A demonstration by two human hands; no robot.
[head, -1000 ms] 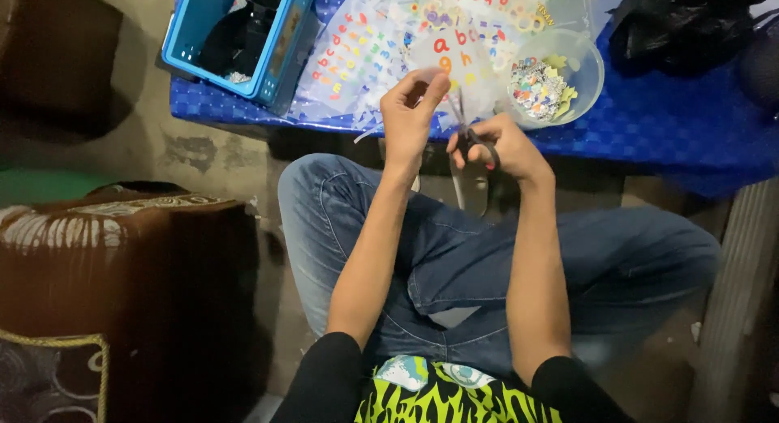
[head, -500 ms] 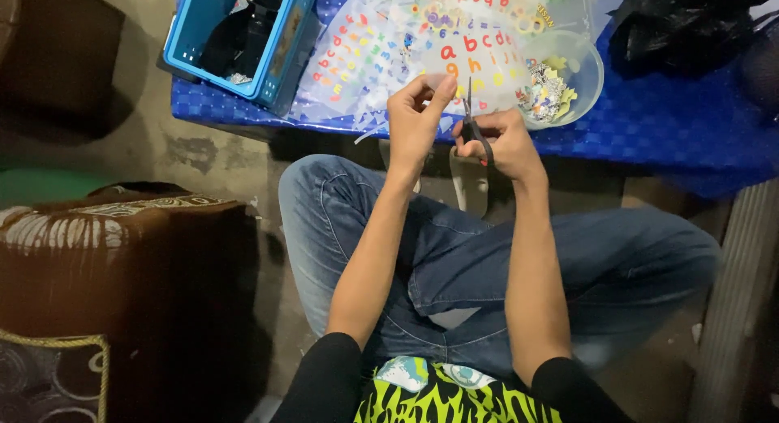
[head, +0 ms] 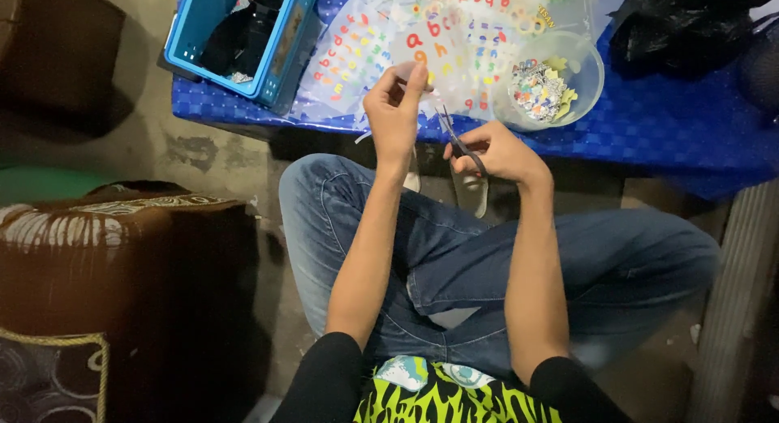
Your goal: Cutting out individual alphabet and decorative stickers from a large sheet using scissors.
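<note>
My right hand (head: 499, 151) grips scissors (head: 456, 135) with dull grey metal blades and dark matt handles. My left hand (head: 395, 107) pinches a thin, clear, glossy plastic strip (head: 403, 68). The sticker sheets (head: 381, 46) are shiny transparent film. The round bowl (head: 586, 70) is clear smooth plastic. The blue basket (head: 280, 54) is glossy plastic. My jeans (head: 617, 261) are matt woven denim.

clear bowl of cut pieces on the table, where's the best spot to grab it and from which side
Grip the clear bowl by its rim, probably coming from above on the near right side. It sits upright and open-topped on the blue table, with its pile of cut pieces heaped toward the left, so the right rim is bare. The right hand is nearest but holds the scissors.
</note>
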